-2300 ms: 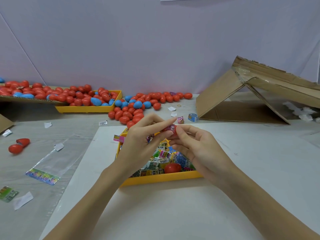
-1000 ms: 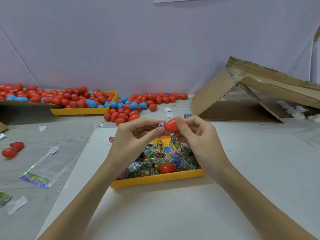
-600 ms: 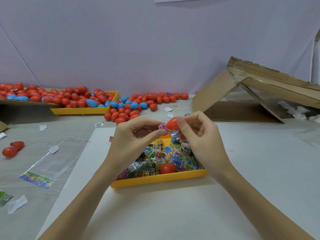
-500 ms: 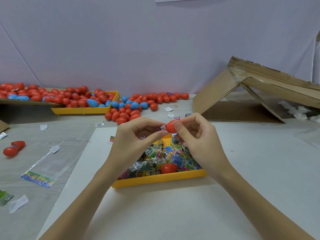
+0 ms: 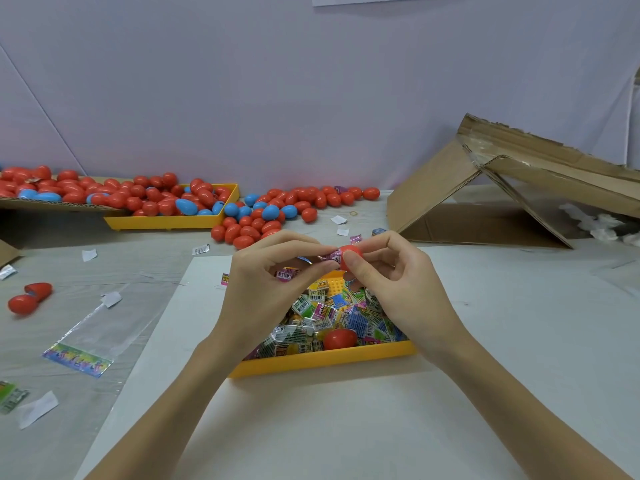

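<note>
**Packet meets egg above the near tray**

The left hand [image 5: 273, 271] pinches a small pink packet [image 5: 329, 257] between thumb and forefinger, with its other fingers curled underneath. The right hand [image 5: 391, 282] grasps a red plastic egg [image 5: 351, 252] at the fingertips, thumb on the near side and fingers wrapped round the far side. Packet and egg touch in the air above the far part of the yellow tray [image 5: 322, 358]. The packet's right end seems to sit in the egg's open side, though the fingers hide the joint.

The tray lies on a white sheet [image 5: 311, 427], near the middle of the table. It is filled with printed packets [image 5: 311, 308], and a second red egg [image 5: 339, 338] lies among them, close to the near rim.

At the far left stands another yellow tray [image 5: 166, 222] heaped with red and blue eggs [image 5: 156, 199] — more of them spill onto the table to its right. A torn cardboard box [image 5: 485, 188] lies open at the far right. To the left lies a flat clear bag [image 5: 100, 327] with a coloured strip at its near end, and two red egg halves [image 5: 29, 297] lie further left.
</note>
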`<state>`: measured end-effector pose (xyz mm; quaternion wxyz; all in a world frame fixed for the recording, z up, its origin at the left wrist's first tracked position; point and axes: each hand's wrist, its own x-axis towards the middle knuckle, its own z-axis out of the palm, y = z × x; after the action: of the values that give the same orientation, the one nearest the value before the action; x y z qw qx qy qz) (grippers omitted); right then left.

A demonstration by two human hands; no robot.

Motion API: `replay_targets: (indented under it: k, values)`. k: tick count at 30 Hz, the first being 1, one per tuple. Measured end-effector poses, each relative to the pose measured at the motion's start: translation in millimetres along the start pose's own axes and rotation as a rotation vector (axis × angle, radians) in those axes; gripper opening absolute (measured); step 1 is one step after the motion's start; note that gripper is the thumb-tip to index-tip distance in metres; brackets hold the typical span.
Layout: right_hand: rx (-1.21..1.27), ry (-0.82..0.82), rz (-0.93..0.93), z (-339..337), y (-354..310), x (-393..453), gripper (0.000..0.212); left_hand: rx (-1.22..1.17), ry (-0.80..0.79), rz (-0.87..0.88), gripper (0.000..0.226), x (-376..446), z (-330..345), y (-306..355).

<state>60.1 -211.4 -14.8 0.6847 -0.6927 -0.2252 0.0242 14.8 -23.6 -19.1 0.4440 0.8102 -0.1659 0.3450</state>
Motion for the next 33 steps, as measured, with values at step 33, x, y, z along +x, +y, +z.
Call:
replay_targets:
  k: [33]
  values:
    - [0.268, 0.008, 0.132, 2, 0, -4, 0.036, 0.077, 0.057, 0.047, 0.035, -5, 8, 13]
